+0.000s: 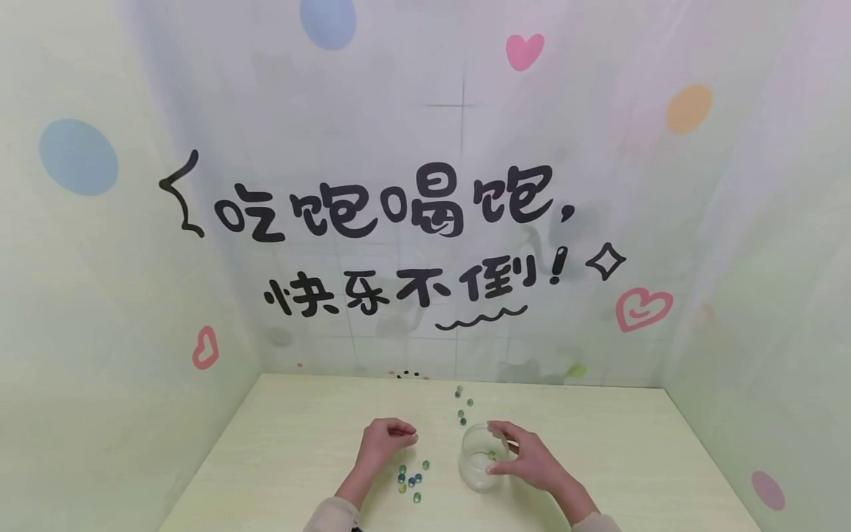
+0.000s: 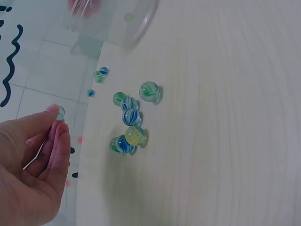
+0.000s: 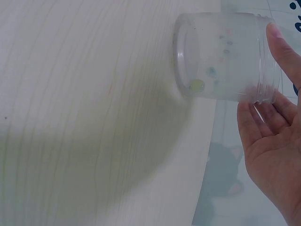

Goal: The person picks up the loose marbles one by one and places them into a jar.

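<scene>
Your left hand (image 1: 385, 444) pinches a green marble (image 2: 61, 113), partly hidden by its grip. At three o'clock, your right hand (image 1: 532, 459), spread wide, grips a clear jar (image 1: 475, 465), long axis upright, mouth up, a blurry yellowish marble (image 3: 196, 85) inside. On the bench (image 1: 299, 443), near marbles (image 1: 412, 482) lie at five; far marbles (image 1: 461, 414) sit at eleven from the jar.

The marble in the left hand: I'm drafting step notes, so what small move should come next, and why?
Probably move the left hand above the jar and release the pinched marble: the right hand holds the jar, no lid shows on it, and another marble already lies inside.
</scene>
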### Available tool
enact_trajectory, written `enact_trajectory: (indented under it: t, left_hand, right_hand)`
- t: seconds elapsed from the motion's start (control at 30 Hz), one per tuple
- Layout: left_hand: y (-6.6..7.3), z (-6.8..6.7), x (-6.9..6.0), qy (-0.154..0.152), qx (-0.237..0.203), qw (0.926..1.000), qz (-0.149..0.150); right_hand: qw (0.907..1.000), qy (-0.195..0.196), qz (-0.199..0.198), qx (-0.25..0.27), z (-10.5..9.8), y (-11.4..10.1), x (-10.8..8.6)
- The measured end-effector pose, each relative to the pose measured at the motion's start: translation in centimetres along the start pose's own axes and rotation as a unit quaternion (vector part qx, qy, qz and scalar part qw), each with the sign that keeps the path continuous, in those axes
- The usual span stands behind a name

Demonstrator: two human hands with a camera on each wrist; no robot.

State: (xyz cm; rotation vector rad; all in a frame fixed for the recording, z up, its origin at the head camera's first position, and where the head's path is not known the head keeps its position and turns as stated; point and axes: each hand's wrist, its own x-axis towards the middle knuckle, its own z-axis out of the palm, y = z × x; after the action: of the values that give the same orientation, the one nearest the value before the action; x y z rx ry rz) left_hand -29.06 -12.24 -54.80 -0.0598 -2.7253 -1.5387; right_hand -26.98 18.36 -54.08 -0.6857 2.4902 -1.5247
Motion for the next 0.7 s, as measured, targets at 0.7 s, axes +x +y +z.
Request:
enact_trajectory:
  t: [0.7]
  left_hand:
    - [2.8, 0.7, -0.3, -0.020, -0.022, 0.9991, 0.032]
  right_hand:
    - [1.0000, -0.001, 0.003, 0.005, 0.0, 0.1, 0.1]
